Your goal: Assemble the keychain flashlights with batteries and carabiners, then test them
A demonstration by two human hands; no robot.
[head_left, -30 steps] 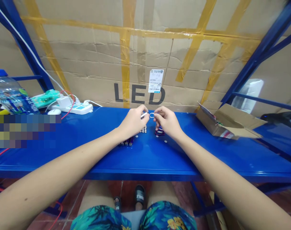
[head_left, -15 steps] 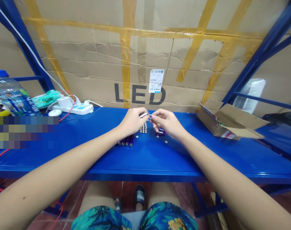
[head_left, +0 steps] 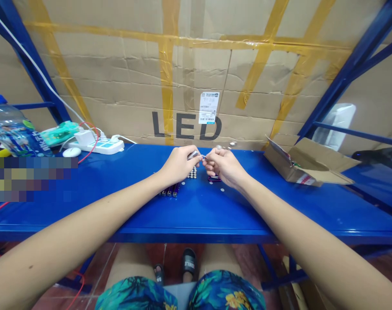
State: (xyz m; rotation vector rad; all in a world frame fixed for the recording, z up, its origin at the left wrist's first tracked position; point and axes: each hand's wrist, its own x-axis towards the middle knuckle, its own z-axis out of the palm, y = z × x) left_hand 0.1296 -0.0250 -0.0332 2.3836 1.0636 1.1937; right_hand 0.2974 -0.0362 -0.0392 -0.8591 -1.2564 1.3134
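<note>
My left hand (head_left: 180, 163) is closed round a small silvery tube (head_left: 193, 154), whose end points toward my right hand. The fingertips of my right hand (head_left: 224, 165) are pinched together against that end, on something thin and shiny that is too small to name. Below the hands, several round metal button cells (head_left: 192, 174) stand in rows, partly covered by my left hand. Several dark purple tubes with silver ends (head_left: 169, 190) lie side by side under my left wrist. A small purple piece (head_left: 214, 178) rests beneath my right hand, partly hidden.
Small pale discs (head_left: 222, 190) are scattered on the blue table (head_left: 196, 215), with others (head_left: 232, 144) behind my right hand. An open cardboard box (head_left: 304, 165) stands right. A white power strip (head_left: 108, 146) and a bottle (head_left: 17, 127) are left. A large carton (head_left: 128, 86) backs the table.
My right hand has turned slightly at the tube's end, and both hands stay together. Several small pale discs now show behind my right hand. The view has shifted a little.
</note>
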